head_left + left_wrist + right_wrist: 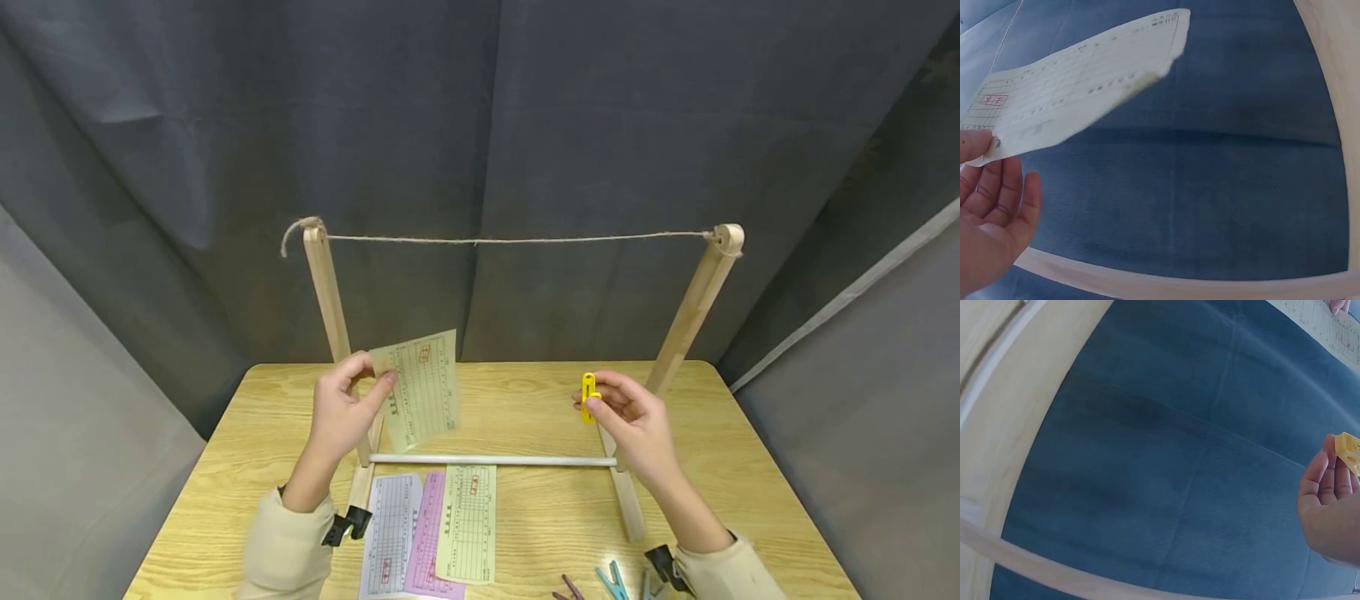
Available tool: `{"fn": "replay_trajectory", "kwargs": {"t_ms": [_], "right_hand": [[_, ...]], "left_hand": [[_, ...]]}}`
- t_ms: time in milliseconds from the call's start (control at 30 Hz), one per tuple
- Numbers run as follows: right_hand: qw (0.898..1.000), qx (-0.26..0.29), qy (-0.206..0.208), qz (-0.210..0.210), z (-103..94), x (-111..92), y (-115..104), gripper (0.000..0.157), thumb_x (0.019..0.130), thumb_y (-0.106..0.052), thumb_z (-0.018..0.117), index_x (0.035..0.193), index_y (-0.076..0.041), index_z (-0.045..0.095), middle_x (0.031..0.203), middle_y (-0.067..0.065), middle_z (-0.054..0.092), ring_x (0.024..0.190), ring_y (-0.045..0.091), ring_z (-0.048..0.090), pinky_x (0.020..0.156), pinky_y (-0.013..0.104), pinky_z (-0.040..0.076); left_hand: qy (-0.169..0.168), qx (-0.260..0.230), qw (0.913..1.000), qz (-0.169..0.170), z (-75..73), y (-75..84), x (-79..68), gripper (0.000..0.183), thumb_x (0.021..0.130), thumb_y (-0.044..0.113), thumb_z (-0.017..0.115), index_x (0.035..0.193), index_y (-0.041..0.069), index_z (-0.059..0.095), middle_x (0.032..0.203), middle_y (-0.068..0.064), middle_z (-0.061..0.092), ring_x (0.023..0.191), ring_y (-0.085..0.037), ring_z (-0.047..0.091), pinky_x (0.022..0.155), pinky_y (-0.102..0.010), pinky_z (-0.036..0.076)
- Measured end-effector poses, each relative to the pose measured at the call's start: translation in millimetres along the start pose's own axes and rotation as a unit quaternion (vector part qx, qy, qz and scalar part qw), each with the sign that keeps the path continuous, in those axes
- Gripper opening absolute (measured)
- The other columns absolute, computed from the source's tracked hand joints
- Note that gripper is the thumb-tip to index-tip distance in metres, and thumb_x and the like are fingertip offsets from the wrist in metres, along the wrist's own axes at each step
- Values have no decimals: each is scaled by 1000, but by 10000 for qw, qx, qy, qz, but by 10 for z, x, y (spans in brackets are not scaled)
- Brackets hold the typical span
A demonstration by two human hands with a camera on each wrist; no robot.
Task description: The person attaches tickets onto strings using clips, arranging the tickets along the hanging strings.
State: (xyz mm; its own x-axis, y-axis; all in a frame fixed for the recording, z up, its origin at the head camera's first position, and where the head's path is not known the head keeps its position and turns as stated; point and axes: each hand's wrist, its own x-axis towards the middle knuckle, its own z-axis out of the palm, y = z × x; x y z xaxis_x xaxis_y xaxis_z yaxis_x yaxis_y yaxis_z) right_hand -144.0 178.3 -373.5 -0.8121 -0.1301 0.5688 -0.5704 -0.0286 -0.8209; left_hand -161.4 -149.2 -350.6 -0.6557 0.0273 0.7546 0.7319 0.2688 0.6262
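Note:
My left hand [339,413] pinches a pale yellow printed paper form [424,393] by its left edge, thumb in front, holding it up below the string. In the left wrist view the form [1085,81] stretches tilted away from the fingers. My right hand [636,423] pinches a yellow clothespin [588,398] upright between thumb and fingers, near the right post. The right wrist view shows that clothespin [1347,451] only partly. Above both hands, a twine string [517,241] runs between two wooden posts, touched by neither hand.
A white crossbar [491,460] joins the left post [327,287] and right post [693,304] low down. Overlapping white [386,525], pink [426,542] and yellow forms [467,533] lie on the wooden table [547,525]. Purple [572,587] and blue clothespins [615,582] lie near the front edge.

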Motion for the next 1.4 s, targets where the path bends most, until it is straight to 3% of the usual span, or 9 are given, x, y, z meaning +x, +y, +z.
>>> {"fn": "replay_trajectory", "kwargs": {"t_ms": [167,333,600,867,1100,1400], "right_hand": [[9999,-101,-63,24,34,83,-63,22,86,7,55,107,14,52,91,0,67,81,13,65,69,20,51],[9997,-44,-23,-227,79,170,-115,22,84,11,55,106,14,53,89,6,68,79,12,65,68,19,51],[9975,434,-107,-539,176,290,-168,22,84,11,55,106,10,55,91,4,68,81,13,65,70,20,51],[9980,468,-135,-403,288,416,-275,20,86,1,58,106,3,57,90,3,67,81,16,64,70,21,51],[9972,482,-58,-574,412,581,-430,21,84,10,56,103,15,52,88,6,67,78,18,65,68,23,52],[9981,342,-89,-507,527,783,-591,26,83,9,57,108,13,54,85,3,68,78,19,66,71,26,53]], "left_hand": [[44,-24,9999,102,-60,7,94,15,72,-17,62,69,-5,55,67,-13,58,70,-7,54,73,-16,45],[122,-318,9993,-124,-86,68,200,10,73,-19,59,72,-10,56,67,-13,56,67,-6,51,67,-16,45],[332,-554,9960,-612,-150,69,337,6,76,-16,58,78,-11,59,72,5,61,63,-8,51,59,-17,45],[533,-650,9927,-861,-213,112,442,7,80,-10,60,83,-16,59,71,3,60,60,-8,48,53,-17,41],[694,-777,9901,-942,-242,126,506,11,81,-8,61,89,-16,61,76,1,64,62,-9,55,56,-18,46],[957,-1052,9855,-928,-248,156,545,15,79,-9,62,90,-19,60,76,1,66,63,-9,58,57,-18,49]]}}
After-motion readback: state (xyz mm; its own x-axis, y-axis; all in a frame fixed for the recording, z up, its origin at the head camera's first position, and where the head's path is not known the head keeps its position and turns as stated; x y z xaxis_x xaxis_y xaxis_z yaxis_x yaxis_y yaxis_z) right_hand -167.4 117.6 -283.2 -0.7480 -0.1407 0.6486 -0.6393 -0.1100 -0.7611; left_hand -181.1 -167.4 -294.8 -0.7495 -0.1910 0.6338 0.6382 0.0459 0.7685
